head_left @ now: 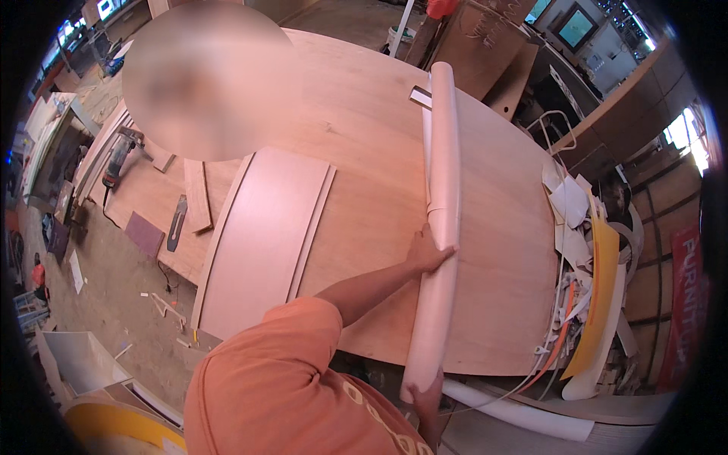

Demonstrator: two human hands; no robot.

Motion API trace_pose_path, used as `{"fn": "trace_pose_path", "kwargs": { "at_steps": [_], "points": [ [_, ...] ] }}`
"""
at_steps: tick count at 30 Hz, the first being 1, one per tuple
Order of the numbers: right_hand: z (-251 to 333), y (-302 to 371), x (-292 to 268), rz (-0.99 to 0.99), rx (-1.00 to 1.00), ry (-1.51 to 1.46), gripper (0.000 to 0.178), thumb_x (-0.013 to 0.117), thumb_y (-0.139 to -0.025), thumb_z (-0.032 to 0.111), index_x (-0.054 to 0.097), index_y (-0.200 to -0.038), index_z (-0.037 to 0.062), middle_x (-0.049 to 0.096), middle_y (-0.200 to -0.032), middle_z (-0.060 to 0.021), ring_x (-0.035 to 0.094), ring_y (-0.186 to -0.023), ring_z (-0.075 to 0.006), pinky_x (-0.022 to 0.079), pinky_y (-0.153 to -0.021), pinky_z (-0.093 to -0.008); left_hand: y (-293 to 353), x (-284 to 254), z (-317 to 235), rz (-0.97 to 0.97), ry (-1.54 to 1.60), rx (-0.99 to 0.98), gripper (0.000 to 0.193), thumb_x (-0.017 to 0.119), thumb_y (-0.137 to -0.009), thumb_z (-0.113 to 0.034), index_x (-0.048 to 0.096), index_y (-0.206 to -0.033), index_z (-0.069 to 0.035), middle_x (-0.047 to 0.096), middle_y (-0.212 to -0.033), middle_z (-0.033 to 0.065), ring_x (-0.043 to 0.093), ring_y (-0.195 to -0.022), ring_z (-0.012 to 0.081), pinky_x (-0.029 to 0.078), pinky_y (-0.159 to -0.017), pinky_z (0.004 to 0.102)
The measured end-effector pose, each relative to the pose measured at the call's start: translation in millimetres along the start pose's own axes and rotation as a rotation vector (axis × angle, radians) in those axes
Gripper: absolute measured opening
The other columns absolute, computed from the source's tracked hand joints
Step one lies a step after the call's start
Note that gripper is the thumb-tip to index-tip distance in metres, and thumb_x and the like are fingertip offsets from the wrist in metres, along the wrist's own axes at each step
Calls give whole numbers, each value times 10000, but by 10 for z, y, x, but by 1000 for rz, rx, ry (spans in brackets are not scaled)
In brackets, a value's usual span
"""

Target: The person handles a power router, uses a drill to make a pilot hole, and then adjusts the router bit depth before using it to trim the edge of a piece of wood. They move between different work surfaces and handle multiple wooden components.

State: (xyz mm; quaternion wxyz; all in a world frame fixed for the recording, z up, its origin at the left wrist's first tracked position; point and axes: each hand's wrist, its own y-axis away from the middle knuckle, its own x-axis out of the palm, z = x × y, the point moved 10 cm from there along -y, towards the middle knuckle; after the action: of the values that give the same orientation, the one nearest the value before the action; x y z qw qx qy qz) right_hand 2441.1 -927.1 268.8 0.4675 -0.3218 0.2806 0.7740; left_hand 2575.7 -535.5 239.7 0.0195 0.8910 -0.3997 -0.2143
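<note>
A long roll of pale pinkish sheet material (444, 167) lies across a large plywood board (364, 114), running from the far edge toward me. My left hand (432, 252) is closed on the roll near its middle, thumb laid across the top. At the near end, my right hand (428, 396) grips the roll's edge; its fingers are partly hidden. A small piece with a shiny rectangular end (420, 96) sticks out beside the roll's far end. To the left lies a flat pink-faced panel (262, 227) with raised side strips.
An angle grinder (117, 161), a black slotted metal piece (177, 224) and a dark brown sheet (145, 233) lie at left. Scraps (572, 201) and a curved yellow sheet (597, 292) stand beyond the board's right edge. A white tube (523, 413) lies low right. A blurred patch covers the upper left.
</note>
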Motion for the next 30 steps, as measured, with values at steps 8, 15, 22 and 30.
{"fn": "trace_pose_path", "kwargs": {
  "at_steps": [8,15,22,30],
  "points": [
    [87,8,151,73,45,-166,935,807,-684,141,295,-1446,-33,478,-1359,-266,488,-1262,-367,381,-1065,-438,75,168,-173,19,7,23,1201,846,-676,-431,80,-1469,44,429,-1339,304,483,-1222,438,427,-1026,459],
    [-280,-24,-226,-30,70,-181,888,780,-682,121,332,-1434,-27,491,-1336,-266,502,-1240,-381,390,-1055,-446,-3,1138,-482,135,-74,83,1284,845,-670,-439,11,-1487,94,374,-1423,326,465,-1275,413,406,-1065,399],
    [-695,-455,-925,-206,27,18,907,779,-685,95,290,-1434,-52,437,-1386,-280,436,-1297,-412,338,-1095,-441,-340,2022,-774,263,28,277,1180,836,-686,-442,158,-1446,155,393,-1418,340,439,-1305,425,344,-1116,402],
    [-1407,-780,-1016,-60,110,235,1084,808,-713,287,150,-1507,-44,240,-1524,-301,260,-1409,-422,209,-1174,-475,863,1740,-794,634,11,434,650,709,-832,-333,480,-1329,17,579,-1243,244,581,-1141,354,465,-972,426]
  ]
}}
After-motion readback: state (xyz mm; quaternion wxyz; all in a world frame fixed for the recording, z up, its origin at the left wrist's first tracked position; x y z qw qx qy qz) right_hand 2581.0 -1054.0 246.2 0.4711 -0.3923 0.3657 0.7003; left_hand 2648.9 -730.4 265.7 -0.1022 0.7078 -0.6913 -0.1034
